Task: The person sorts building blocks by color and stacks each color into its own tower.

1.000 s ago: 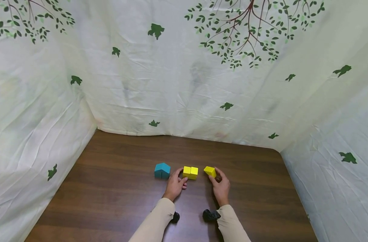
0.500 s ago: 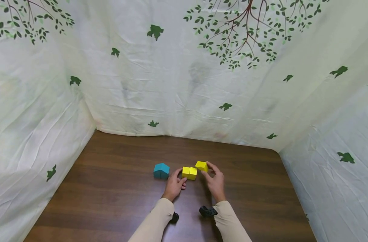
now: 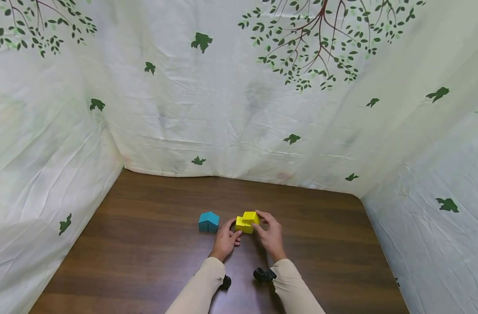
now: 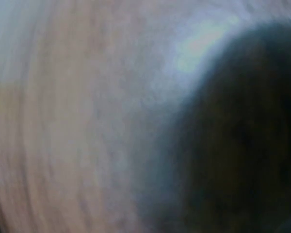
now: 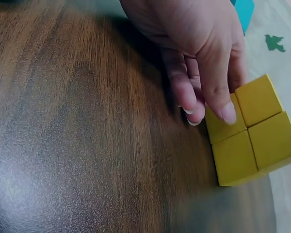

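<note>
Two yellow blocks [image 3: 240,224] stand side by side on the table, with another yellow block [image 3: 250,216] above the right one. My right hand [image 3: 271,235] pinches this upper block between thumb and fingers. At the left end, my left hand [image 3: 224,240] holds the lower left block, its thumb on the front face. The right wrist view shows the left hand [image 5: 199,43] gripping a yellow block [image 5: 225,128], with several yellow faces stacked in two rows; the right hand's fingers do not show there. The left wrist view is too blurred to read.
A teal block pair [image 3: 209,222] with a peaked top stands just left of the left hand. The dark brown table [image 3: 156,235] meets a white cloth [image 3: 223,109] printed with leaves at its back and sides. Dark bands [image 3: 264,274] are on the wrists.
My right hand has carried its yellow block leftward, from right of the yellow pair to above the right one. My left hand stays at the pair's left side.
</note>
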A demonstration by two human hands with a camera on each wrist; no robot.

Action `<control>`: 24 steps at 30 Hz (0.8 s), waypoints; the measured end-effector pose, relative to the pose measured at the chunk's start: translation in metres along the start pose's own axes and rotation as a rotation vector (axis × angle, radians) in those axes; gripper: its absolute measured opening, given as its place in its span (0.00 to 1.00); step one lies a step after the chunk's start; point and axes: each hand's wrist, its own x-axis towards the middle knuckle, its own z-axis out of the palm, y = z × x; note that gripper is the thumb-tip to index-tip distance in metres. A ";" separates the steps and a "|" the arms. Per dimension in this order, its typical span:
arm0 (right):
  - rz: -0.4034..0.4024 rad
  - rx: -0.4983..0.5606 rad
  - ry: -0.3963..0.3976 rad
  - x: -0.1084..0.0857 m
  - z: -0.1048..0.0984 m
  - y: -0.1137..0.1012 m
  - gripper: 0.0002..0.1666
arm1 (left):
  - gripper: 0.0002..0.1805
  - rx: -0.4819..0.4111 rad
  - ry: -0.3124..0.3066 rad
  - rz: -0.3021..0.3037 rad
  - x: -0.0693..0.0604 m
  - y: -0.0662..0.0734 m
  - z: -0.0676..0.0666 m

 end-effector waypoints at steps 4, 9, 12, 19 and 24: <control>-0.050 -0.021 -0.024 0.002 0.003 0.000 0.23 | 0.27 0.000 0.002 0.011 0.000 -0.001 0.000; -0.104 -0.049 -0.039 0.003 0.006 0.000 0.23 | 0.27 0.000 0.001 0.004 0.001 -0.001 0.000; -0.107 -0.058 -0.049 0.003 0.007 0.001 0.23 | 0.28 0.004 -0.004 -0.004 0.001 0.000 0.000; -0.108 -0.074 -0.079 0.004 0.007 0.000 0.23 | 0.27 0.002 -0.003 -0.006 0.002 0.001 -0.001; -0.108 -0.081 -0.099 0.003 0.008 0.000 0.23 | 0.27 0.006 -0.001 -0.002 0.001 0.001 -0.001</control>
